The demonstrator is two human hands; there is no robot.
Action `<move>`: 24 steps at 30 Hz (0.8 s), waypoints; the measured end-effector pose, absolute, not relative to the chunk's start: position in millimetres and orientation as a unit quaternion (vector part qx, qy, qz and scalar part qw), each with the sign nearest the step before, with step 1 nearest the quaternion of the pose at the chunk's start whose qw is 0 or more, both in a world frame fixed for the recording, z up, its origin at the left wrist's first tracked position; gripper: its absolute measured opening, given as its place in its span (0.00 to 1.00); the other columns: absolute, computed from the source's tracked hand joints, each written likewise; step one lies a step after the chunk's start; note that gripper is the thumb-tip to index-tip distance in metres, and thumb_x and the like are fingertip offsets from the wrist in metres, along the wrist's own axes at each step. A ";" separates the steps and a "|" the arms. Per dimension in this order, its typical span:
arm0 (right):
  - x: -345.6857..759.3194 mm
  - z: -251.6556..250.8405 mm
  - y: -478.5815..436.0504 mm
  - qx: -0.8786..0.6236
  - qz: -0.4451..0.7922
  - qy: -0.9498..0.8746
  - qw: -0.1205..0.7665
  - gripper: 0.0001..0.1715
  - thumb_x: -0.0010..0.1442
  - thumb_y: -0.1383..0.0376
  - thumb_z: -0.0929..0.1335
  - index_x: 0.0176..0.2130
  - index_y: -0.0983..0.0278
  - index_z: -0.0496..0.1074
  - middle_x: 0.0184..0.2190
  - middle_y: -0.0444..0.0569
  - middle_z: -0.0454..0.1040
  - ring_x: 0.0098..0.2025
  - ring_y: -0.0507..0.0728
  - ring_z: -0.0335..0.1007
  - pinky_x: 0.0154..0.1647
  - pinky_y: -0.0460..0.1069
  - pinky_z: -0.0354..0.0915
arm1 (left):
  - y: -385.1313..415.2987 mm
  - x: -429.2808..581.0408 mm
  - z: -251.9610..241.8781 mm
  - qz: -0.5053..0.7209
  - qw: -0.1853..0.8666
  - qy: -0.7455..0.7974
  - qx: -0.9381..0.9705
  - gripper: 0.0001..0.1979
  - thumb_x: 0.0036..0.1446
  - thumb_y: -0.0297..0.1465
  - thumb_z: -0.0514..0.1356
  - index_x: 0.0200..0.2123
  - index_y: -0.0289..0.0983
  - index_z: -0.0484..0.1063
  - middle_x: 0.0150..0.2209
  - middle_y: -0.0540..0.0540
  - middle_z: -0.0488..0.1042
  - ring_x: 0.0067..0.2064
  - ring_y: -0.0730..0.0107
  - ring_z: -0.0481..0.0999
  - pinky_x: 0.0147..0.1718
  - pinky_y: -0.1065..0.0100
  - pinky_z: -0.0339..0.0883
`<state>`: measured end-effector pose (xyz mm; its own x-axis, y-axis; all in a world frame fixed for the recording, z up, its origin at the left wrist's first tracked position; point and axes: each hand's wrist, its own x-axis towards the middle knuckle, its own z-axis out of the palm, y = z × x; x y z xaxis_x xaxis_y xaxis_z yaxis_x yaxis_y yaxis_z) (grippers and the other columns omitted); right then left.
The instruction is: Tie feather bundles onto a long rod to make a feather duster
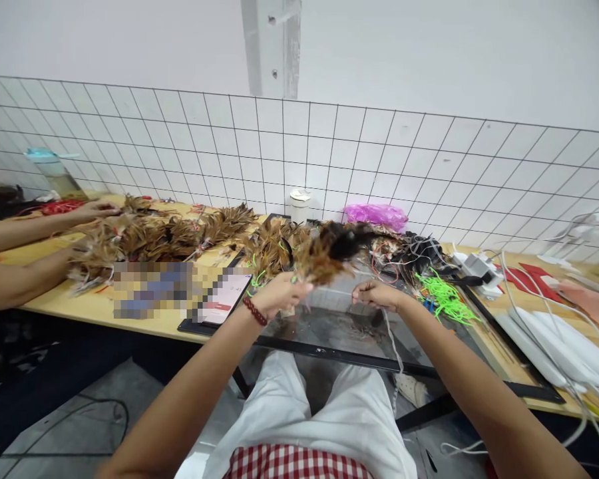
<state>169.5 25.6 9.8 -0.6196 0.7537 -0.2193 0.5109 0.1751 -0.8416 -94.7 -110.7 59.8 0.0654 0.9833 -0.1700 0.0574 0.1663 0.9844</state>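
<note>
My left hand point(287, 293), a beaded bracelet on its wrist, is closed around the base of a bunch of brown and black feathers point(324, 256). The feathers are smeared by motion and stick out to the right. My right hand point(377, 294) is a little to the right, apart from the bunch, with its fingers curled into a pinch; what they hold, if anything, is too small to make out. Below that hand a thin white strip point(393, 339) hangs over the front edge of the dark tabletop point(329, 326). A heap of brown feathers point(274, 243) lies behind my left hand.
Bright green cords point(446, 299) and black feathers point(422, 253) lie to the right, beside white adapters point(479, 269) and cables. A phone point(224, 299) lies at left. Another person's arms point(34, 256) reach over feather garlands point(160, 236). A white cup point(299, 206) and purple plastic bag point(377, 216) stand behind.
</note>
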 end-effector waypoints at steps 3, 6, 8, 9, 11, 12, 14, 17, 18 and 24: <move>162.3 6.7 23.9 -0.428 0.468 -0.757 0.160 0.21 0.49 0.51 0.66 0.29 0.66 0.73 0.14 0.36 0.52 0.17 0.46 0.42 0.19 0.44 0.42 | -85.6 -101.8 62.7 0.539 0.626 0.454 0.333 0.09 0.53 0.28 0.61 0.28 0.32 0.62 0.21 0.53 0.61 0.15 0.89 0.50 0.12 0.82 0.37; 151.3 10.2 16.5 -0.422 0.416 -0.774 0.222 0.19 0.50 0.52 0.65 0.27 0.66 0.72 0.15 0.37 0.54 0.19 0.47 0.44 0.22 0.45 0.44 | -62.7 -108.5 65.7 0.596 0.662 0.391 0.232 0.08 0.61 0.27 0.54 0.30 0.30 0.63 0.20 0.54 0.59 0.14 0.90 0.49 0.10 0.83 0.38; 145.6 11.9 11.6 -0.416 0.411 -0.776 0.233 0.18 0.49 0.53 0.64 0.26 0.66 0.71 0.16 0.38 0.56 0.20 0.47 0.45 0.23 0.45 0.45 | -48.1 -112.4 66.0 0.631 0.659 0.362 0.192 0.11 0.63 0.29 0.50 0.29 0.30 0.63 0.20 0.54 0.58 0.13 0.90 0.49 0.09 0.84 0.38; 144.3 11.5 10.4 -0.417 0.411 -0.776 0.236 0.18 0.49 0.53 0.64 0.26 0.66 0.71 0.16 0.39 0.56 0.20 0.48 0.46 0.24 0.45 0.46 | -41.0 -113.8 65.3 0.640 0.662 0.348 0.174 0.12 0.64 0.30 0.49 0.29 0.30 0.62 0.20 0.54 0.58 0.13 0.90 0.50 0.09 0.84 0.39; 147.1 7.6 11.5 -0.429 0.403 -0.768 0.252 0.19 0.49 0.52 0.64 0.25 0.66 0.71 0.16 0.39 0.58 0.21 0.48 0.48 0.24 0.46 0.47 | -27.9 -114.7 61.4 0.632 0.691 0.322 0.140 0.13 0.65 0.32 0.48 0.30 0.30 0.62 0.21 0.53 0.59 0.13 0.89 0.51 0.08 0.84 0.40; 151.7 4.5 13.8 -0.440 0.395 -0.761 0.266 0.19 0.49 0.52 0.64 0.25 0.66 0.71 0.16 0.40 0.59 0.21 0.49 0.50 0.24 0.46 0.48 | -22.1 -113.6 58.1 0.616 0.714 0.309 0.125 0.13 0.65 0.33 0.48 0.30 0.31 0.62 0.21 0.53 0.59 0.13 0.89 0.51 0.08 0.84 0.41; 166.8 -2.6 21.1 -0.468 0.368 -0.745 0.300 0.21 0.49 0.51 0.64 0.26 0.65 0.72 0.19 0.43 0.64 0.23 0.50 0.55 0.26 0.47 0.52 | -12.2 -107.6 48.3 0.568 0.766 0.285 0.103 0.14 0.65 0.34 0.48 0.31 0.30 0.63 0.21 0.53 0.59 0.13 0.88 0.52 0.08 0.84 0.42; 194.9 -8.3 32.7 -0.515 0.303 -0.751 0.280 0.21 0.51 0.51 0.64 0.26 0.65 0.73 0.23 0.47 0.71 0.28 0.54 0.64 0.31 0.49 0.58 | -1.1 -89.7 28.3 0.508 0.815 0.267 0.078 0.14 0.65 0.35 0.49 0.31 0.30 0.63 0.20 0.55 0.56 0.13 0.88 0.52 0.08 0.84 0.40; 202.4 -7.3 35.0 -0.527 0.272 -0.765 0.251 0.21 0.52 0.51 0.64 0.27 0.65 0.74 0.24 0.48 0.72 0.29 0.55 0.65 0.32 0.50 0.59 | 1.7 -83.1 21.5 0.503 0.819 0.269 0.069 0.14 0.65 0.35 0.49 0.31 0.30 0.62 0.20 0.55 0.55 0.13 0.88 0.51 0.08 0.84 0.40; 193.7 19.2 26.4 -0.459 0.051 -0.810 0.360 0.27 0.53 0.51 0.68 0.48 0.64 0.72 0.44 0.56 0.73 0.47 0.61 0.68 0.47 0.55 0.63 | 2.1 -70.6 0.2 0.508 0.832 0.219 0.047 0.14 0.65 0.35 0.49 0.32 0.30 0.63 0.21 0.54 0.56 0.14 0.88 0.51 0.09 0.83 0.41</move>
<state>193.7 26.4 19.2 -0.3182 0.7812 0.5371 0.7078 0.5727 -0.4135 -70.6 2.1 0.2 0.3887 0.8650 -0.3172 -0.8242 0.4803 0.2999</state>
